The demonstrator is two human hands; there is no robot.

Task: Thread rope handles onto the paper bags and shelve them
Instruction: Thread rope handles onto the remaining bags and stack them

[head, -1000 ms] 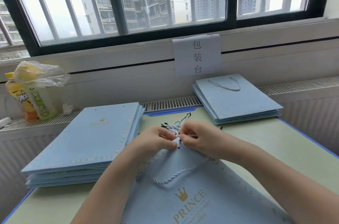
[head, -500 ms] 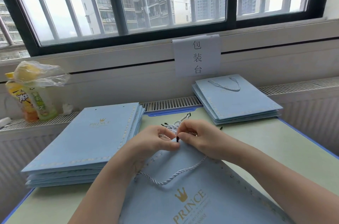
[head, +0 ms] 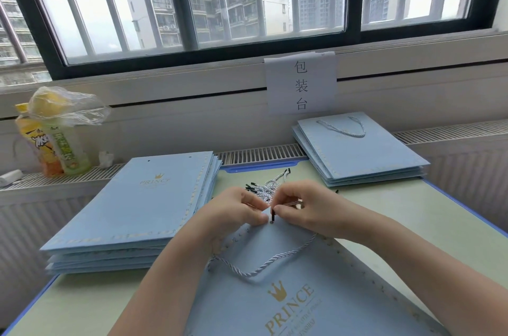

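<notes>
A flat light-blue paper bag (head: 302,294) with a gold crown and "PRINCE" lies in front of me. A white twisted rope handle (head: 261,267) loops across its upper part. My right hand (head: 305,206) pinches the rope's black tip upright just above a small hole near the bag's top edge. My left hand (head: 233,212) pinches the bag's top edge beside that hole. A bundle of loose rope handles (head: 268,186) with black tips lies just behind both hands.
A stack of blue bags without handles (head: 137,212) lies at the left. A smaller stack of bags with a rope handle (head: 357,151) on top sits at the back right. Drink bottles (head: 55,143) under a plastic bag stand at far left. A paper sign (head: 301,85) hangs below the window.
My right hand has turned the rope's black tip upright and brought it down to the hole. The bag has slid slightly towards me.
</notes>
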